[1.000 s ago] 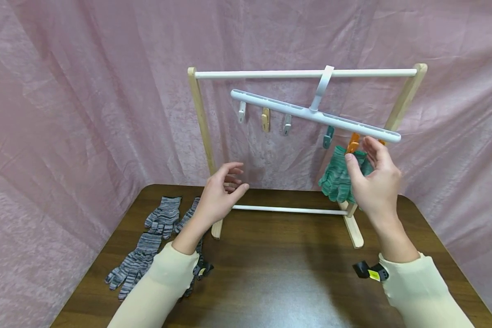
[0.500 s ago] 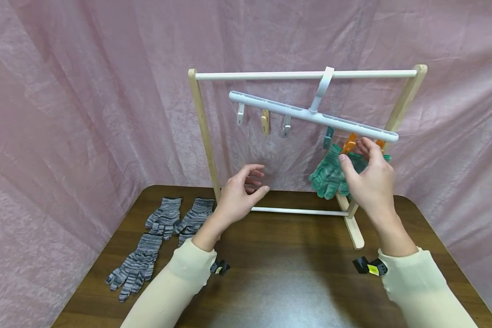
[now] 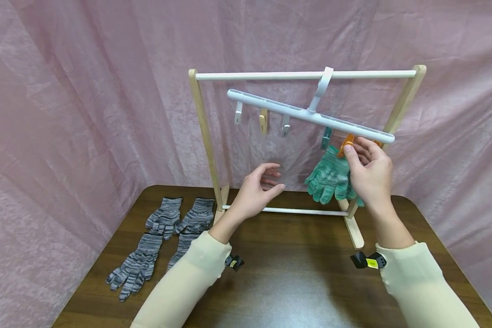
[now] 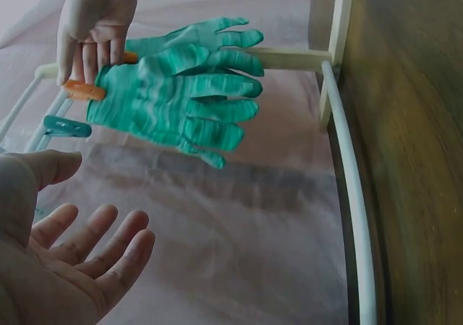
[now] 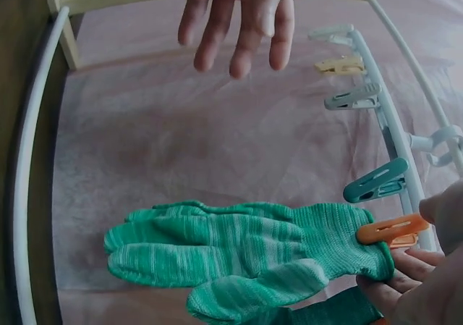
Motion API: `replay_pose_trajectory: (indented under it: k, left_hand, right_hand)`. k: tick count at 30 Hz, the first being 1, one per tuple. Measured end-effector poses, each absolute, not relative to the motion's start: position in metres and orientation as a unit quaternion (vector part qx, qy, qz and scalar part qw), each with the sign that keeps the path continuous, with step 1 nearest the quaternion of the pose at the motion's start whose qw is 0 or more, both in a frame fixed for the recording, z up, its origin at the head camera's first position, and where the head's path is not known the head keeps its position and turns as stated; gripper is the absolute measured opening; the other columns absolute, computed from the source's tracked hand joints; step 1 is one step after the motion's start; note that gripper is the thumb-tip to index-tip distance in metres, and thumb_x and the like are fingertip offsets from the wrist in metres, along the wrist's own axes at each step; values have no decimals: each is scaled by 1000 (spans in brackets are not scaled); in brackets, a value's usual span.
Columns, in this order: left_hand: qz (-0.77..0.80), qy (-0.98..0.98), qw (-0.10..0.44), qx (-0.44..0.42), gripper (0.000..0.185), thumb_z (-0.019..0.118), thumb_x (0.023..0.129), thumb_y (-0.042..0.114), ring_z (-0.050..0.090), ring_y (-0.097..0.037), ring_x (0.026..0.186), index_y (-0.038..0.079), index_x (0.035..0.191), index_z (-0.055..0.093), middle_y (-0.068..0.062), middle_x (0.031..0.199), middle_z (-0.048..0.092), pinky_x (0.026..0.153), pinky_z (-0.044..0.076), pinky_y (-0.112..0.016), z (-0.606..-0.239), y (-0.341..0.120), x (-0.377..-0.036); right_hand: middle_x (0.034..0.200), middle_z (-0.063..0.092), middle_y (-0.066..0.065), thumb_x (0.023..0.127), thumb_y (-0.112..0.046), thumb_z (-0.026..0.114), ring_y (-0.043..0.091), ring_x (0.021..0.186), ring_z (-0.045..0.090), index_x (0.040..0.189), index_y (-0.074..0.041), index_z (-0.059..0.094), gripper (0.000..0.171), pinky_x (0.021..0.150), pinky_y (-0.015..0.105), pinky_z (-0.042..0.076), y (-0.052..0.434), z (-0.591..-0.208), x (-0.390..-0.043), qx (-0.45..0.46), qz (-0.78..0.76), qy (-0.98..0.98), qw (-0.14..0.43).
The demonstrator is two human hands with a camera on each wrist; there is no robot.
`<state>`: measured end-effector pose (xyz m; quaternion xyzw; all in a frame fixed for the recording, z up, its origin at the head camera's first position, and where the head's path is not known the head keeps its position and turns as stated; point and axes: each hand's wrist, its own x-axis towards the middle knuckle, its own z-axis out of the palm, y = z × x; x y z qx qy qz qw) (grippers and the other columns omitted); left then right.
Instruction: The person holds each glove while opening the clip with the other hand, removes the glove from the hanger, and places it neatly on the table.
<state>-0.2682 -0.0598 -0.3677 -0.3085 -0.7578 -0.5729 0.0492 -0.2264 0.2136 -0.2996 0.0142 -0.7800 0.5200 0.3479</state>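
Observation:
A pair of green gloves (image 3: 329, 176) hangs from an orange clip (image 3: 345, 145) on the right, lower end of a tilted white clip hanger (image 3: 295, 111). My right hand (image 3: 351, 153) pinches that orange clip (image 5: 391, 229) at the glove cuff (image 5: 340, 242), thumb above and fingers (image 5: 405, 271) below. My left hand (image 3: 271, 179) floats open in the air just left of the green gloves (image 4: 181, 97), touching nothing, palm (image 4: 58, 274) turned toward them. A teal clip (image 3: 325, 135) hangs free beside the orange one.
The hanger hooks over the top white bar (image 3: 270, 75) of a wooden rack (image 3: 205, 136) at the back of the brown table (image 3: 287, 282). Several grey striped gloves (image 3: 164, 217) lie flat at the table's left. Three free clips (image 3: 263, 121) hang on the hanger's left half. Pink cloth (image 3: 86, 91) surrounds everything.
My left hand has moved right and slightly up toward the green gloves. My right hand has risen from the glove cuff onto the orange clip, and the gloves swung a little left.

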Motion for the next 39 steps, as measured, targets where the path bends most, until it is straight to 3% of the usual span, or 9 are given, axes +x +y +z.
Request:
replay_pose_trajectory:
  k: [14,19,24,33,39]
  left_hand:
    - [-596,-726,0,-343,57,72,104,19,66,-31,125,7,156,50,-14,142,63,103,54,-39,-359,-12,-284]
    - [-596,-721,-12,-353,59,70,106,22,63,-28,130,6,158,47,-15,147,61,104,52,-32,-356,4,-290]
    - [-591,-724,-23,-356,57,70,106,26,63,-16,127,10,157,50,-8,146,62,103,51,-28,-355,17,-294]
    - [-564,-748,-25,-350,43,72,104,24,69,-13,105,2,141,64,-7,126,72,86,55,-25,-356,28,-292]
    - [-570,-742,-16,-354,36,73,104,19,71,-10,104,0,134,69,-7,120,75,87,55,-22,-356,30,-290]
  right_hand:
    - [122,73,21,107,-24,68,0,103,68,134,6,69,41,91,16,53,200,-302,-228,17,542,-758,361]
    - [125,73,21,107,-27,67,3,105,69,136,4,68,42,91,17,54,196,-301,-225,15,548,-757,356]
    - [130,72,19,107,-29,67,8,111,69,138,3,68,45,96,21,54,195,-301,-222,7,553,-757,349]
    - [132,71,18,107,-29,68,10,114,68,139,3,67,45,100,25,53,192,-299,-219,10,567,-750,340]
    - [128,72,21,105,-30,69,12,116,68,137,3,68,46,100,25,53,191,-298,-218,4,583,-737,342]
